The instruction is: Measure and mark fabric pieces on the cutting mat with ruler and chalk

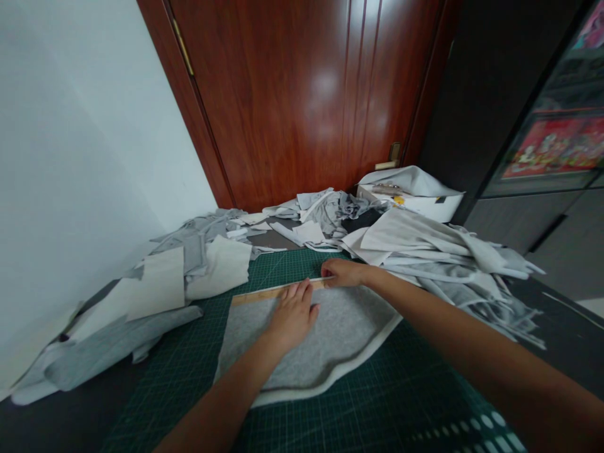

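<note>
Strip [257, 295] is being laid & pressed on far edge of cloth [346, 327], mid mat [278, 264], by open L hand [293, 314]. R hand [346, 272] is being curled at right, grip can't be told. What's left isn't being shown.

The door [292, 94] looks like shiny red-brown wood, smooth enough to show bright spots of light. Its hinge [183, 47] looks like gold metal. The gray piece [349, 333] is soft, fuzzy cloth with no shine. The ruler [259, 295] on it looks like pale wood. The green mat [276, 267] looks flat and dull. The wall [85, 126] is smooth and white. The pile on the right [425, 239] is soft, dull cloth.
</note>
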`<state>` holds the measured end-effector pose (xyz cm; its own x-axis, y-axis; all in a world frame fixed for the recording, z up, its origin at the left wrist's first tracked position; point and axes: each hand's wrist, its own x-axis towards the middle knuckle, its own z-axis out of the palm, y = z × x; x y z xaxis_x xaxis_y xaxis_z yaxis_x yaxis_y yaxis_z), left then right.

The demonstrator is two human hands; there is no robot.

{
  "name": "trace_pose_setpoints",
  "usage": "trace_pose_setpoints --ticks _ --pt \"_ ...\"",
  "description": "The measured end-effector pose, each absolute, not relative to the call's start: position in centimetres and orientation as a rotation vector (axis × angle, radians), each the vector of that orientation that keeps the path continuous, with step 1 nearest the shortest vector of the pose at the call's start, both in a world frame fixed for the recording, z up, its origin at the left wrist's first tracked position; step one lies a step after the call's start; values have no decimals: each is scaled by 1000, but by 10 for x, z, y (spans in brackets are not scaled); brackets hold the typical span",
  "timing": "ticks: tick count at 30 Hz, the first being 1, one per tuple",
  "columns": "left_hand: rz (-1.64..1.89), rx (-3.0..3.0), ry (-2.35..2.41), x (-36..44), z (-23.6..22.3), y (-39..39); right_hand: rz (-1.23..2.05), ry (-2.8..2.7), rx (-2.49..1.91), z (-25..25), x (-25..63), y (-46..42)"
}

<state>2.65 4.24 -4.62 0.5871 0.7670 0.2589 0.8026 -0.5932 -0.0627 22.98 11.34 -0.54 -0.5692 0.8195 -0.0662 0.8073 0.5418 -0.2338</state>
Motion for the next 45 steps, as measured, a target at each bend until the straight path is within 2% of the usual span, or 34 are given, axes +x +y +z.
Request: trace_pose_setpoints --ticks 6,14,21,30,36,45 --pt "-327 -2655 -1313 24 -47 51 139 -2746 -1232 -20 232 120" --pt "-329 -2675 -1255 19 -43 98 25 -2643 -1414 -17 224 149" --pt "-371 -2646 -1259 21 -46 101 -277 -2472 -1466 -26 215 110" --pt "-364 -2635 -1251 21 -45 101 -42 -2525 -1433 -30 228 120" --pt "-375 -2661 -1273 21 -49 104 -46 -2530 -1457 -33 219 127" --pt "-368 -2728 -1239 21 -49 106 39 -2849 -1492 3 207 143"
